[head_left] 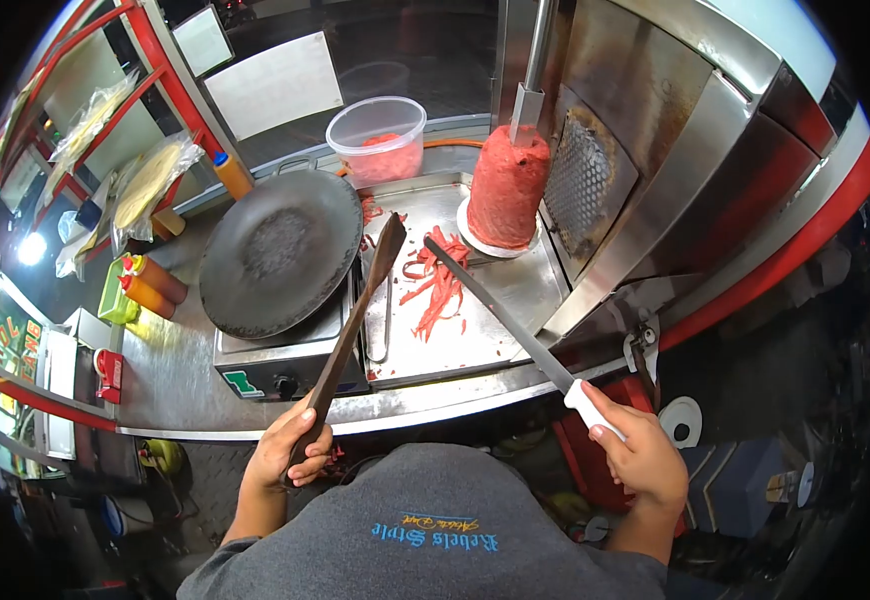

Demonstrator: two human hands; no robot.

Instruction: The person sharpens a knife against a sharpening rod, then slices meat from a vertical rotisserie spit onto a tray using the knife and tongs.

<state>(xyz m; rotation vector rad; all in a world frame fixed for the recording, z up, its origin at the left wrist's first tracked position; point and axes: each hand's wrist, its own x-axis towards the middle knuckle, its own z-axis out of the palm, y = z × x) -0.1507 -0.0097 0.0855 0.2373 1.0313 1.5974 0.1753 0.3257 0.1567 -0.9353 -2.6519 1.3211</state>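
My left hand point(293, 443) is closed around the handle of a long dark wooden spatula point(357, 318), whose flat end is raised near the left side of the metal tray point(515, 325). In my right hand point(637, 440) is a long knife point(515, 328) with a white handle, its blade slanting up and left across the tray. The knife's tip is over a pile of red meat strips point(439, 285). Behind the pile, a red cone of meat point(511, 190) stands upright on a vertical spit, with a white plate point(470, 232) under it.
A round black griddle pan point(280, 255) sits on a burner point(290, 372) left of the tray. Behind is a clear tub point(376, 135) with red meat. The vertical grill point(595, 185) stands right of the cone. Sauce bottles point(153, 285) and bagged flatbreads point(150, 190) are at left.
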